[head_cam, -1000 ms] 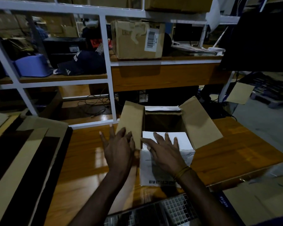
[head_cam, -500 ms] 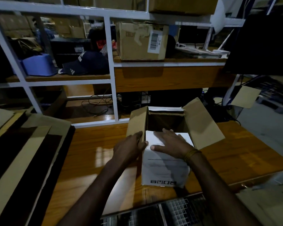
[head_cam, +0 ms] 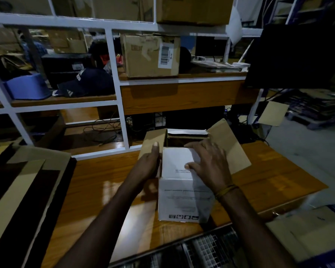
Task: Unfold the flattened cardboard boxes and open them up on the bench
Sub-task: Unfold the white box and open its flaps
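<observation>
The white cardboard box (head_cam: 184, 190) stood upright on the tabletop (head_cam: 97, 182). The right hand (head_cam: 209, 167) pressed its near flap with flat, released fingers; the left hand (head_cam: 149, 165) braced the left brown flap (head_cam: 153, 141), its grip loose. Uneven pressing could have tipped the light box or creased a flap.

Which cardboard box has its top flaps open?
The white-fronted cardboard box on the wooden bench, under both hands; the brown barcode-labelled box on the shelf is closed.
</observation>
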